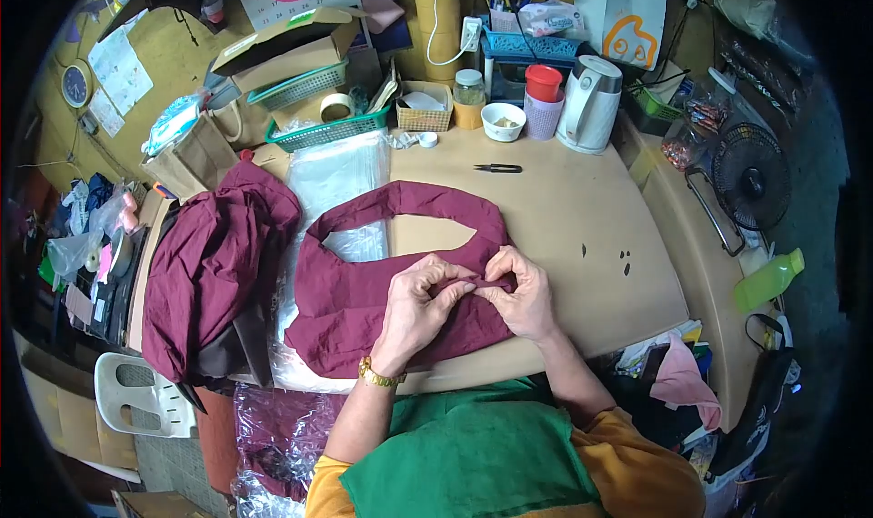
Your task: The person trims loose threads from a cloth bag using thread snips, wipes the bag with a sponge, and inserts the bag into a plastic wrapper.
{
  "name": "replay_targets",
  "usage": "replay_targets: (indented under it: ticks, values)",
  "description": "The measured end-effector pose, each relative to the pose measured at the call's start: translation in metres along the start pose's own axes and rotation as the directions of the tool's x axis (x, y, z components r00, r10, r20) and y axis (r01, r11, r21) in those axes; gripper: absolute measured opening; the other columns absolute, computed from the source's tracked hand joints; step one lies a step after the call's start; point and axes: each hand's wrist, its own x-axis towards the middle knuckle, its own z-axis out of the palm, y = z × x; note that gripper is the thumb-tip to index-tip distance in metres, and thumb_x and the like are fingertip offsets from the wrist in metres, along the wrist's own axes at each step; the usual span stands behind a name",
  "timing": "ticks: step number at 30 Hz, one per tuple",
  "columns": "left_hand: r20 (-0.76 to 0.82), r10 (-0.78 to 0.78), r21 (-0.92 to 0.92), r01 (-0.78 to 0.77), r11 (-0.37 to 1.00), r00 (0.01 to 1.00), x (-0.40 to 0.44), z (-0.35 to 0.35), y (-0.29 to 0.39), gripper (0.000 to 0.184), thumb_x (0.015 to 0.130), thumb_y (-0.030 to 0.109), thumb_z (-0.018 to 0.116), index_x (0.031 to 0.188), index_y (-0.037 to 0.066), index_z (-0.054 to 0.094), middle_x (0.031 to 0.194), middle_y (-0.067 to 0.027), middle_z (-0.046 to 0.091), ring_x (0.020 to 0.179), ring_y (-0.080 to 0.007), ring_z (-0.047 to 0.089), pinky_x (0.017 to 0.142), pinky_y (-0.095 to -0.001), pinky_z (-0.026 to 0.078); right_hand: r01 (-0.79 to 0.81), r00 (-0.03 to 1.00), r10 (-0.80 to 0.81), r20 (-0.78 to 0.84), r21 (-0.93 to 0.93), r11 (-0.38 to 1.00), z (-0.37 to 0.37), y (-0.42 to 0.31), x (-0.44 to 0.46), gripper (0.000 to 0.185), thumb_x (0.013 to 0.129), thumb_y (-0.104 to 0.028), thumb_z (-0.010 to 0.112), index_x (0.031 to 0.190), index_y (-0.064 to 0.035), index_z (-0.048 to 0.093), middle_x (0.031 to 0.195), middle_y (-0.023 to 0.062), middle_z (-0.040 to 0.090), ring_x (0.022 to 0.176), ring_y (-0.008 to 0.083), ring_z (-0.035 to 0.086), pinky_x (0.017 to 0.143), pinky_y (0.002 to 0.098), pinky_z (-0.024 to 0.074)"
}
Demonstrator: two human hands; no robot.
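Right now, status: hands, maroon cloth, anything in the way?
Left hand, right hand: both pinching maroon cloth. Cloth spread, partly over clear plastic. Black snips beyond, well clear.

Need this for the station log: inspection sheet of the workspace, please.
Surface: tan tabletop, a few dark marks on its right side; holes or stains, can't tell.
Job's things: maroon cloth bag spread out, partly over clear plastic sheets; maroon fabric pile at left.
Clutter: black thread snips lying loose; green basket and white kettle toward the back.
Hands: left hand and right hand both pinch the bag's cloth.
Cables: white cable loops at the back wall.
Surroundings: black fan at right, white plastic stool lower left.
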Motion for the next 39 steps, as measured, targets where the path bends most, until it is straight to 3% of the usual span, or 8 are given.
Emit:
replay_targets:
  ticks: [8, 10, 14, 19, 24, 34, 36, 39]
  values:
    - [-0.118, -0.049, 0.024, 0.052, 0.998, 0.992, 0.004, 0.002, -0.007, 0.015, 0.092, 0.012, 0.068, 0.086, -0.001, 0.07, 0.073, -0.0006, 0.066, 0.068, -0.0054, 0.055, 0.062, -0.0236, 0.045, 0.211, 0.953, -0.277, -0.122, -0.388, 0.897, 0.003, 0.001, -0.008, 0.026, 0.089, -0.014, 0.071, 0.079, -0.0055, 0.048, 0.087, 0.0035, 0.052, 0.078, 0.0117, 0.049, 0.068, 0.0273, 0.0423]
    - [-0.15, -0.051, -0.081, 0.039, 0.996, 0.987, 0.006, 0.001, -0.013, 0.014, 0.094, 0.011, 0.066, 0.093, -0.003, 0.068, 0.079, 0.002, 0.066, 0.073, -0.0054, 0.055, 0.067, -0.0223, 0.047, -0.088, 0.939, 0.089, -0.332, 0.018, 0.996, -0.002, 0.011, -0.026, 0.038, 0.094, -0.037, 0.065, 0.085, -0.004, 0.049, 0.082, 0.0052, 0.052, 0.072, 0.0133, 0.048, 0.068, 0.0308, 0.0423]
    - [-0.138, -0.072, -0.093, 0.059, 0.994, 0.988, 0.012, -0.004, -0.007, 0.013, 0.094, 0.01, 0.066, 0.095, -0.004, 0.068, 0.084, -0.0004, 0.068, 0.078, -0.0061, 0.057, 0.072, -0.0225, 0.048, -0.418, 0.907, 0.415, 0.068, 0.043, 0.907, -0.023, 0.014, -0.057, 0.048, 0.096, -0.048, 0.058, 0.087, -0.0025, 0.049, 0.073, 0.0003, 0.05, 0.068, 0.0094, 0.047, 0.066, 0.0265, 0.0414]
    - [-0.161, 0.004, -0.064, -0.015, 0.998, 0.987, 0.017, -0.001, -0.007, 0.006, 0.091, 0.002, 0.066, 0.094, -0.004, 0.067, 0.089, -0.0028, 0.07, 0.083, -0.0079, 0.062, 0.076, -0.0227, 0.05, -0.492, 0.835, 0.54, 0.111, 0.592, 0.639, -0.012, 0.023, -0.064, 0.036, 0.103, -0.03, 0.051, 0.078, -0.0056, 0.059, 0.067, 0.0046, 0.06, 0.067, 0.0126, 0.059, 0.067, 0.0274, 0.0473]
    - [-0.234, 0.078, -0.005, -0.081, 0.997, 0.969, 0.032, -0.01, 0.006, 0.018, 0.087, 0.003, 0.072, 0.102, 0.004, 0.061, 0.07, 0.0089, 0.036, 0.062, -0.0029, 0.029, 0.055, -0.019, 0.027, -0.554, 0.811, 0.555, 0.183, 0.546, 0.629, -0.019, 0.024, -0.063, 0.031, 0.102, -0.03, 0.052, 0.084, -0.0063, 0.061, 0.078, 0.0054, 0.065, 0.068, 0.0134, 0.061, 0.069, 0.0281, 0.0492]
    - [-0.264, 0.038, 0.028, -0.031, 0.999, 0.964, 0.032, -0.008, -0.021, 0.017, 0.087, 0.004, 0.072, 0.101, 0.004, 0.062, 0.072, 0.006, 0.044, 0.062, -0.0055, 0.038, 0.057, -0.022, 0.034, -0.58, 0.759, 0.495, 0.423, 0.785, 0.22, -0.009, 0.036, -0.041, 0.009, 0.093, -0.016, 0.062, 0.087, -0.0108, 0.065, 0.084, 0.0022, 0.067, 0.073, 0.0144, 0.062, 0.07, 0.0325, 0.0503]
    - [-0.351, 0.461, 0.564, -0.209, 0.799, 0.815, 0.038, -0.017, -0.011, 0.017, 0.082, 0.002, 0.074, 0.095, 0.006, 0.065, 0.073, -0.0011, 0.051, 0.063, -0.015, 0.047, 0.059, -0.0288, 0.039, -0.598, 0.724, 0.531, 0.44, 0.784, 0.166, -0.007, 0.031, -0.042, 0.009, 0.092, -0.015, 0.063, 0.086, -0.0098, 0.066, 0.083, 0.0029, 0.068, 0.073, 0.0156, 0.062, 0.069, 0.0326, 0.05]
    - [-0.104, 0.548, 0.564, -0.404, 0.72, 0.83, 0.015, -0.012, 0.016, 0.022, 0.072, 0.008, 0.08, 0.091, 0.006, 0.069, 0.079, -0.0077, 0.056, 0.07, -0.0251, 0.054, 0.062, -0.036, 0.045, -0.598, 0.724, 0.55, 0.415, 0.776, 0.202, -0.004, 0.027, -0.04, 0.009, 0.091, -0.013, 0.063, 0.088, -0.007, 0.068, 0.082, 0.0045, 0.068, 0.073, 0.0169, 0.063, 0.067, 0.0329, 0.05]
